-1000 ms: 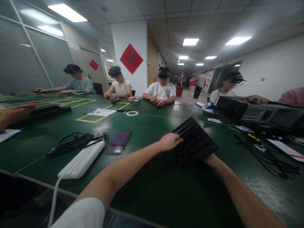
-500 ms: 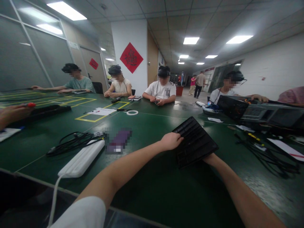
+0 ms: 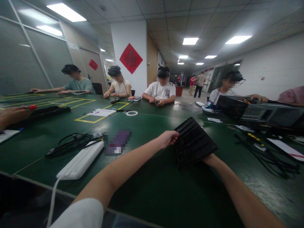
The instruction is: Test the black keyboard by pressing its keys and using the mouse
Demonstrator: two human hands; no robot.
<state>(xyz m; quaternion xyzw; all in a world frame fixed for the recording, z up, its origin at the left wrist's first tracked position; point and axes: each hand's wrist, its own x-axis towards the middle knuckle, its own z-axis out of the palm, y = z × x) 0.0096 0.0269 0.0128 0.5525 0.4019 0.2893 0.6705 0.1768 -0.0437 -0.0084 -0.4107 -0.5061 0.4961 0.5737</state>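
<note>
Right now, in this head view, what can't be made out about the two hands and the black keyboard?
- Right hand: mostly hidden under the tilted black keyboard; its grip cannot be told.
- Left hand: at the keyboard's left edge; fingertips too small to show whether they clamp it.
- Keyboard: key legends too dark and small to read.
- Purple object on the green table: pixelated, unidentifiable.
- White power strip's cord: cut off by the bottom edge.

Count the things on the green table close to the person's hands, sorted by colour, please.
Black: 2, the keyboard that the left hand touches, and the cable bundle.
White: 1, the power strip.
Purple: 1, a blurred flat thing.
Total: 4. The right hand is hidden behind the keyboard.
</note>
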